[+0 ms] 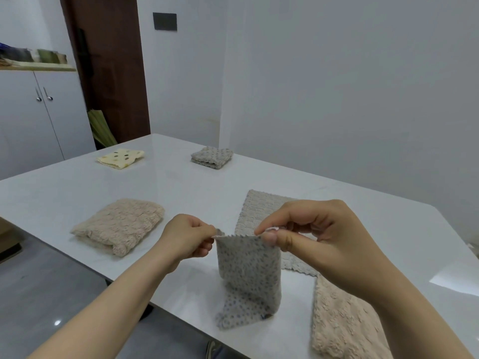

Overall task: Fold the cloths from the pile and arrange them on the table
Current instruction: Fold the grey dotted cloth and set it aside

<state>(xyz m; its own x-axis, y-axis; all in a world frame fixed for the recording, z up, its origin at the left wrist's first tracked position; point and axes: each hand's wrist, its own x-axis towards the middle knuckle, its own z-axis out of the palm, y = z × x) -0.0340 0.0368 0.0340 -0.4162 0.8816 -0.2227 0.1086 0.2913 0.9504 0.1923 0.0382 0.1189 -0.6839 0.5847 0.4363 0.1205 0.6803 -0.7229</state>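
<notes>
Here we pinch the dotted grey cloth by its top corners, left hand and right hand both clamped; it hangs lengthwise between them, its lower end on the table.

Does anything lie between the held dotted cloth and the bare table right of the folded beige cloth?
Nothing visible does. The dotted cloth, pinched by the left hand and right hand, hangs beside that spot; the flat grey cloth lies behind it, to the right.

Left hand, right hand: fingertip pinches.
</notes>
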